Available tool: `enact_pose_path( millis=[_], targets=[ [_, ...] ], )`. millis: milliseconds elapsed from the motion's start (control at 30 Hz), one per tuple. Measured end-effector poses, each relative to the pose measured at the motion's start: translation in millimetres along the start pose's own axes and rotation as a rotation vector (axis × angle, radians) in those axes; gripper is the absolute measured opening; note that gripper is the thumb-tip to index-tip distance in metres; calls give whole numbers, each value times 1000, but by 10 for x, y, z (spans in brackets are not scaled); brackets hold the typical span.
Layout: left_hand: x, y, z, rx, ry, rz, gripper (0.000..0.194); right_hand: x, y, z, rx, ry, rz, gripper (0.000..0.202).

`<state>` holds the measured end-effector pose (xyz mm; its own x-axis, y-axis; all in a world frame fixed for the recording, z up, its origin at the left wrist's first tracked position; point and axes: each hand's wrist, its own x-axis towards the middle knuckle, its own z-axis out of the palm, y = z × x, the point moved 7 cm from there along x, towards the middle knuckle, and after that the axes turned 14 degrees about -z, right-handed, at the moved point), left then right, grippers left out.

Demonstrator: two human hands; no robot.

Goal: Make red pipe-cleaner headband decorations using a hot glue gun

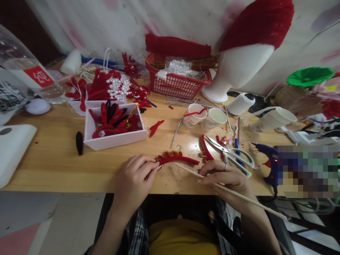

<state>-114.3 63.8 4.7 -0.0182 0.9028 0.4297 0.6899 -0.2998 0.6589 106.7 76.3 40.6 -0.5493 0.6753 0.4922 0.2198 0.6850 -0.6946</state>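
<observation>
Left hand [138,175] pinches one end of a red strip [180,159], sitting at its 2 o'clock. Right hand [227,177] clamped on a stick [255,202]; scissors [225,150] lie at that hand's 12 o'clock.

A whitish wall [106,28] with blurred pink patches spans ten to two o'clock, beside a dark brown surface [16,14] at ten. Light glares off the pale wooden worktop [53,166] near the centre; pale floor [77,219] shows towards eight o'clock.
</observation>
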Motion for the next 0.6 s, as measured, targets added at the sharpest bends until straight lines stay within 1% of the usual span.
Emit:
enact_pose_path(
  millis=[133,267,400,533,600],
  targets=[
    [-6,-5,2,0,2,-7,8,-16,9,-15,6,12,-17,20],
    [-7,-4,3,2,-4,-10,8,-24,57,-14,-49,26,1,17],
    [-4,-4,6,0,-9,-8,8,-19,95,16,-40,16,8,18],
    [-1,-4,8,7,-8,-6,9,18,87,37,-37,0,-8,22],
    [0,-6,11,3,-14,-7,9,41,71,35,-58,7,3,20]
  ],
)
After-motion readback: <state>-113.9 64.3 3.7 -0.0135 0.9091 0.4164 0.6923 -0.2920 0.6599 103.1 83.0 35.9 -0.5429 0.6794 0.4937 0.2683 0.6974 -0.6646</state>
